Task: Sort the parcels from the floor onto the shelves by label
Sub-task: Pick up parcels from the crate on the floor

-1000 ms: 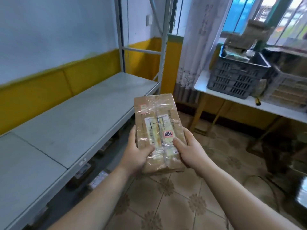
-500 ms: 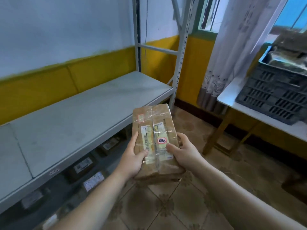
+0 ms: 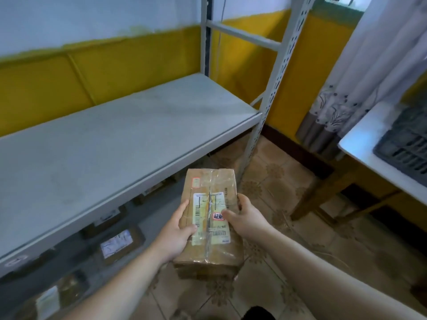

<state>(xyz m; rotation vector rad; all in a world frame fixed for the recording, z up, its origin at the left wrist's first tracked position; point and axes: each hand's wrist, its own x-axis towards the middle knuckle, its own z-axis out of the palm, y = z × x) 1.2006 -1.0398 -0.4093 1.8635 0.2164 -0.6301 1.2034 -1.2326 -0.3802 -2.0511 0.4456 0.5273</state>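
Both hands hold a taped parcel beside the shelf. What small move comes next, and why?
Probably carry the parcel left onto the grey shelf, if its label matches. The left hand and right hand grip its sides, label up, over the tiled floor just off the shelf's front edge.

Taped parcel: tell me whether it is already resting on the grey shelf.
No: the left hand and right hand hold the taped parcel in the air, off the grey shelf.

Soft daylight, wide-angle edge warping, slight blur.
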